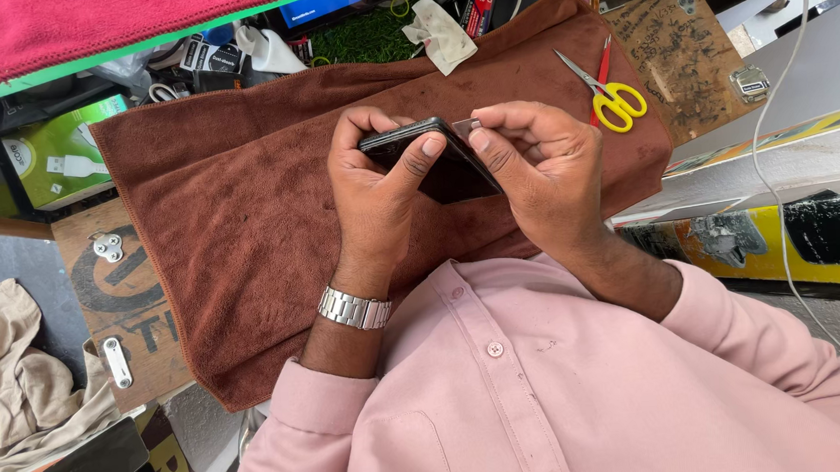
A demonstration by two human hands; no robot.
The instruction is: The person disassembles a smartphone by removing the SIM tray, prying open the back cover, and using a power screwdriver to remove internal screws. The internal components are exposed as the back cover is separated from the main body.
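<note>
Head view, both hands (465, 177) gripping black phone (439, 160)

Single head-worn view, looking steeply down over the wearer's own chest. Pink shirt (512, 389) fills the bottom at 6 o'clock, very near the lens. Both hands sit near centre, close range: left hand (376, 184), right hand (540, 172), meeting around a black phone (439, 160). Brown towel (258, 209) on the bench spreads behind them from 9 to 2 o'clock. Yellow-handled scissors (608, 91) lie at 1 o'clock. Cluttered shelf edge along 12 o'clock marks the far limit. No second view to overlap.
</note>
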